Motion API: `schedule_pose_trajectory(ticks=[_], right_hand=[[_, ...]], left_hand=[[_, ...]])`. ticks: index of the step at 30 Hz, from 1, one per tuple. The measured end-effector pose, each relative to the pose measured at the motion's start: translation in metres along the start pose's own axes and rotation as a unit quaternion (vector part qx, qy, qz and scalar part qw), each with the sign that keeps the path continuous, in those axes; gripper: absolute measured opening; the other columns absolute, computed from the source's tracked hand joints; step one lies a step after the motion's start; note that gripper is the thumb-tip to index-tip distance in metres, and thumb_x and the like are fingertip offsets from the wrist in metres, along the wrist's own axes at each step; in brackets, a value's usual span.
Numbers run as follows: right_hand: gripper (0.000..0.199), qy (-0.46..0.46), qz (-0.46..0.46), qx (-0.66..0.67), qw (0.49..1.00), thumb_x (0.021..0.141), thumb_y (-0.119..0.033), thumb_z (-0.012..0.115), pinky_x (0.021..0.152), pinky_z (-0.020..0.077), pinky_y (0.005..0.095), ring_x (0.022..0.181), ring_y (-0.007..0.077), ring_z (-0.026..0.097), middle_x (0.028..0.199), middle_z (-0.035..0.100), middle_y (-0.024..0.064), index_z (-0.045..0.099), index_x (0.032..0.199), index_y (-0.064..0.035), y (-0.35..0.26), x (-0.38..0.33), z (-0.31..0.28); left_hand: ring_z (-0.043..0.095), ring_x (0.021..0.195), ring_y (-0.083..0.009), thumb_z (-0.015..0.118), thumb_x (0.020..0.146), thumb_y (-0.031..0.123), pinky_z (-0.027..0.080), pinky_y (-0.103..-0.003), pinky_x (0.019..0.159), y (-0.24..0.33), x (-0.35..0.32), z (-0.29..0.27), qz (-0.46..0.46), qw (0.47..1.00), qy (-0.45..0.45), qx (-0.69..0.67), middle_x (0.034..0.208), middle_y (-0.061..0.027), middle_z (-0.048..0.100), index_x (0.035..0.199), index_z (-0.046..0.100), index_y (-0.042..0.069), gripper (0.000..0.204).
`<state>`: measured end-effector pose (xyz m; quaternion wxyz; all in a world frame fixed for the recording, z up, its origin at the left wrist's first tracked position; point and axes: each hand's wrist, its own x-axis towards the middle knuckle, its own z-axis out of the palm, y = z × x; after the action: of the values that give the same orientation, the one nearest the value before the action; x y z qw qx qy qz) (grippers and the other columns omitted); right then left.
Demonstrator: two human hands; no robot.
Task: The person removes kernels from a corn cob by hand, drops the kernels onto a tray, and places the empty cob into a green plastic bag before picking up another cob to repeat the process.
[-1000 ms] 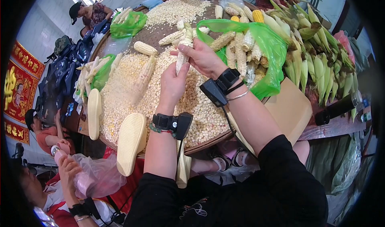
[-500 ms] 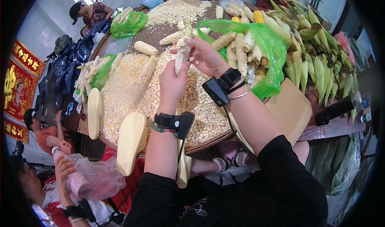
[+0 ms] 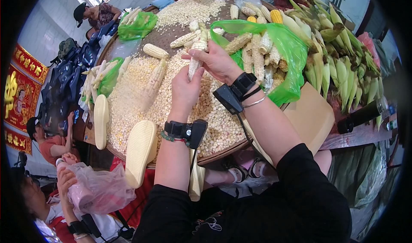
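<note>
Both of my hands are raised over the loose corn kernels on a large round woven tray. My left hand grips the lower end of a partly stripped corn cob, held upright with its top tilted away. Closed on the same cob from the right, my right hand has its thumb laid across the front; its other fingertips are partly hidden. Pale kernels still cover the upper part of the cob. Beyond it, another corn cob lies on the tray.
A green plastic bag with stripped cobs stands right of my hands. Unhusked corn is heaped farther right, beside a cardboard sheet. Yellow slipper soles stand along the tray's near rim. Other people sit around, one holding a pink bottle.
My right hand has turned and moved slightly left, its thumb now across the cob. My left hand stays nearly in place. At lower left, a co-worker's arm has shifted.
</note>
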<state>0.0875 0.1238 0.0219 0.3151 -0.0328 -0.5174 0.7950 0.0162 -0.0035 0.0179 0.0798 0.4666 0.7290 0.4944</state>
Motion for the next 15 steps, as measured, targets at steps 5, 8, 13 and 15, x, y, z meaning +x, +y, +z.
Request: schedule_pose_trajectory(ticks=[5,8,13,15], right_hand=[[0.056,-0.057,-0.009,0.003,0.998,0.094,-0.008,0.061,0.096,0.0509,0.0361,0.115,0.0242,0.060,0.122,0.057,0.0139,0.031,0.141,-0.0011,-0.003,-0.001,-0.001],[0.054,-0.062,-0.003,0.036,0.997,0.095,-0.013,0.060,0.096,0.0503,0.0376,0.115,0.0256,0.060,0.120,0.059,0.0149,0.033,0.140,-0.0015,-0.007,-0.005,0.006],[0.044,-0.015,0.020,0.161,0.987,0.097,-0.021,0.059,0.094,0.0518,0.0406,0.112,0.0276,0.061,0.114,0.062,0.0152,0.041,0.132,-0.0012,-0.010,-0.002,0.006],[0.038,0.036,0.036,0.144,0.988,0.097,-0.022,0.059,0.091,0.0533,0.0400,0.109,0.0279,0.063,0.114,0.062,0.0151,0.047,0.125,-0.0002,-0.009,-0.001,0.006]], left_hand=[[0.049,0.055,-0.0118,0.064,0.093,0.031,0.038,-0.029,0.052,-0.010,0.008,-0.010,-0.110,0.984,-0.024,-0.135,0.063,-0.0011,0.055,0.094,0.064,0.000,0.031],[0.052,0.056,-0.0118,0.065,0.092,0.030,0.039,-0.029,0.053,-0.008,0.006,-0.009,-0.060,0.994,0.006,-0.089,0.064,-0.0013,0.057,0.093,0.064,-0.001,0.030],[0.056,0.059,-0.0141,0.069,0.089,0.026,0.043,-0.030,0.056,-0.005,0.003,-0.003,0.045,0.997,0.058,0.018,0.067,-0.0052,0.061,0.098,0.066,-0.001,0.028],[0.056,0.060,-0.0152,0.071,0.088,0.024,0.045,-0.031,0.058,-0.004,0.002,0.000,0.084,0.993,0.067,0.040,0.070,-0.0086,0.063,0.103,0.067,0.000,0.029]])
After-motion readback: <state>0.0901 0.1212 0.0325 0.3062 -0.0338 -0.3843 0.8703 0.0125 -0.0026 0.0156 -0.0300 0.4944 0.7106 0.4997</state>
